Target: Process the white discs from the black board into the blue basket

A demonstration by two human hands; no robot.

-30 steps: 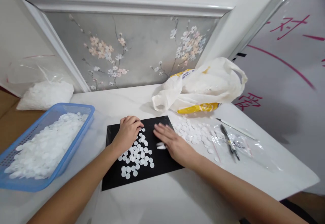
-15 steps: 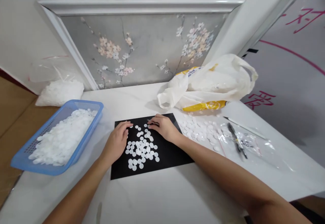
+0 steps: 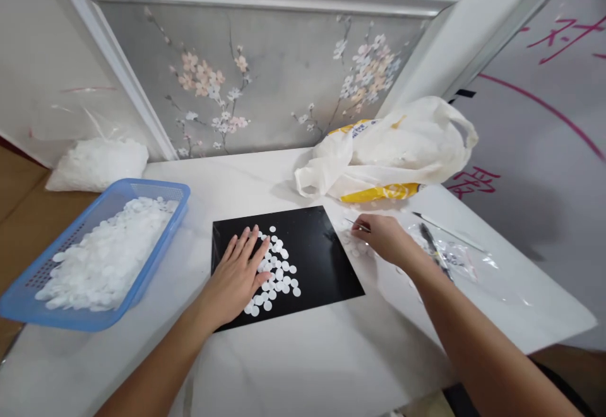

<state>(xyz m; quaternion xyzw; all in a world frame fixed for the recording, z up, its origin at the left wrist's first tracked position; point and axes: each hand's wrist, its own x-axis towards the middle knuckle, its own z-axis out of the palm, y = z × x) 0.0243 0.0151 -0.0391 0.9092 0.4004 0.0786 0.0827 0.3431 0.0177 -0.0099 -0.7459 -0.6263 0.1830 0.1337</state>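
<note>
A black mat point(image 3: 312, 253) lies on the white table point(image 3: 307, 366) with several small white discs point(image 3: 281, 272) clustered on it. My left hand point(image 3: 239, 272) rests flat on the mat, fingers spread, covering the left part of the disc cluster. My right hand point(image 3: 386, 237) is off the mat to the right, over a loose pile of white discs point(image 3: 353, 243) on the table. Its fingers pinch thin tweezers point(image 3: 356, 224) whose tips point left toward that pile.
A blue basket point(image 3: 156, 246) full of white discs stands at the left, a clear bag of discs point(image 3: 97, 164) behind it. A white and yellow plastic bag point(image 3: 392, 152) lies at the back right. A clear bag with a black pen point(image 3: 433, 250) lies to the right.
My right hand with the tweezers moved from the mat's top edge rightward to the loose discs on the table. My left hand slid onto the disc cluster and flattened.
</note>
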